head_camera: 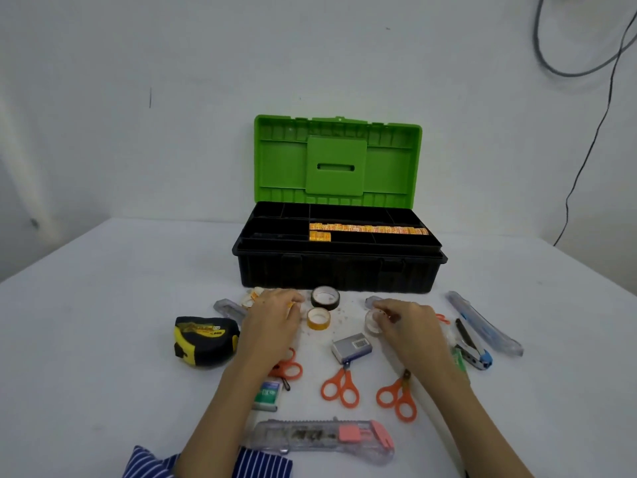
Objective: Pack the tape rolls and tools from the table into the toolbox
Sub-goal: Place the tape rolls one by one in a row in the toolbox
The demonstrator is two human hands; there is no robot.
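head view. the toolbox (339, 263) stands at the far middle of the white surface (103, 339), green lid (337, 160) raised upright so the black divided tray is open for loading. a row of orange-and-yellow tape rolls (368, 229) already fills one long tray compartment, with a few more in the compartment just in front at its left end; standing on edge side by side probably lets more fit.

the left hand (272, 319) lies near the toolbox front, fingers (293, 305) curled over a small yellow roll at their tips; whether it is gripped or only touched cannot be told. more small rolls (253, 296) lie just beside that hand. the right hand (410, 319) pinches a clear tape roll (374, 320) between thumb and fingertips, low over the surface.

between the hands lie a dark tape roll (325, 297) and a yellow tape roll (318, 318), flat and close together. unpacked tools lie spread nearer the person: a tape measure (205, 339) at left, orange scissors (341, 388) and a second pair (398, 396), a small grey box (351, 346), a clear utility knife (320, 438) nearest, a blue-tipped tool (472, 346) and a long clear cutter (486, 322) at right.

judgement: tape rolls are being packed first; most tools remain.
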